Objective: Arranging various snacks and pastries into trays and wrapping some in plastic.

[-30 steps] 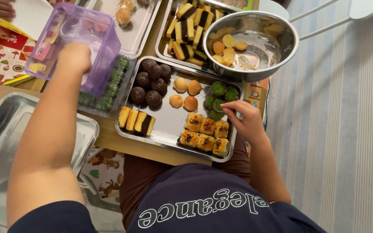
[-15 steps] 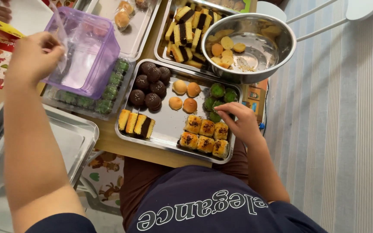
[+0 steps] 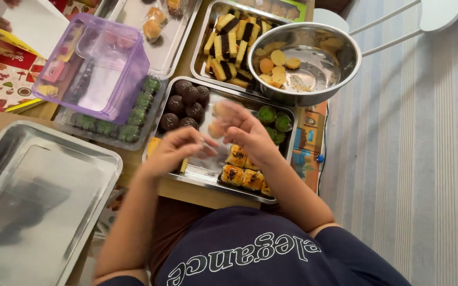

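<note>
Over the steel tray [image 3: 186, 172] of small cakes, a thin clear wrapper [image 3: 206, 147], blurred and only guessed at, seems pinched between left hand [image 3: 173, 151] and right hand [image 3: 247, 132], and is best opened gently above the tray.

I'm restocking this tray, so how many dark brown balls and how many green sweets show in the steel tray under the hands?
Dark brown balls: 7
Green sweets: 4 in view; the right hand may hide more
Total: 11
</note>
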